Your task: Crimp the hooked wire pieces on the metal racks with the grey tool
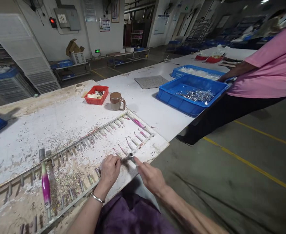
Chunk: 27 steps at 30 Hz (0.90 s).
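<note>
A long metal rack (67, 152) with rows of pegs and small wire hooks lies across the paint-speckled white table (50, 120). My left hand (110, 170) is closed on the rack's near rail beside a short metal peg (130, 155). My right hand (150, 175) reaches in from the right, its fingers pinched together at that same peg. What the fingertips hold is too small to make out. A pink and purple coated rod (45, 185) lies on the rack at the left, and another pink rod (138, 123) lies near the far end.
A brown mug (116, 100) and a red tray (96, 95) stand behind the rack. Two blue bins (182, 102) hold small metal parts at the right, where a person in a pink shirt (267, 71) leans on the table. Concrete floor with yellow lines lies right.
</note>
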### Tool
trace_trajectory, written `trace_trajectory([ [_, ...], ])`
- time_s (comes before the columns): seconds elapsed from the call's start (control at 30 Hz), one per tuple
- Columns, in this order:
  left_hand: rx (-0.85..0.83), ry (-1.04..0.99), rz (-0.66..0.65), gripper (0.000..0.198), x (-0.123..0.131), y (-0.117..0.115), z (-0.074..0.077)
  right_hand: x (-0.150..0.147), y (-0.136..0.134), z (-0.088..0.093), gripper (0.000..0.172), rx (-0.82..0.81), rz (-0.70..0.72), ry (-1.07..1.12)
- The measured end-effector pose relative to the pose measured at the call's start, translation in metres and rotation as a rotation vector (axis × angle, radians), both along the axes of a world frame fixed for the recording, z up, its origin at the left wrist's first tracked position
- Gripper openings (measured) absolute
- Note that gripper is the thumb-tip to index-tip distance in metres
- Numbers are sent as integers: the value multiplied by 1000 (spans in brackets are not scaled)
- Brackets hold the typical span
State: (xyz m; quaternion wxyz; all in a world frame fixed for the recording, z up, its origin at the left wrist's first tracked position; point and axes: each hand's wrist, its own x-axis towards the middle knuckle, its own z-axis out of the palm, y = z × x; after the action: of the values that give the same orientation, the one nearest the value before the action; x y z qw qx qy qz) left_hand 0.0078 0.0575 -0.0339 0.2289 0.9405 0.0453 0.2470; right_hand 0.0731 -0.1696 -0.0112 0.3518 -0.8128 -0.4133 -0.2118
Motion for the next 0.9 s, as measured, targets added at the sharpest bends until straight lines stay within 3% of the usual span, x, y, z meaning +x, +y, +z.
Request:
trace_trajectory([
  [0.1, -25, -4, -4, 20, 0, 0, -1, -2, -1, -1, 42, -47, -33, 56],
  [0.3, -88, 14, -4, 18, 1, 3, -6, -5, -7, 22, 49, 113, -4, 66],
  [0.6, -47, 33, -3, 22, 4, 3, -12, -14, -4, 6, 41, 173, -89, 176],
  [0.9, 88, 89, -21, 26, 2, -3, -15, -13, 3, 15, 50, 185, -16, 110],
])
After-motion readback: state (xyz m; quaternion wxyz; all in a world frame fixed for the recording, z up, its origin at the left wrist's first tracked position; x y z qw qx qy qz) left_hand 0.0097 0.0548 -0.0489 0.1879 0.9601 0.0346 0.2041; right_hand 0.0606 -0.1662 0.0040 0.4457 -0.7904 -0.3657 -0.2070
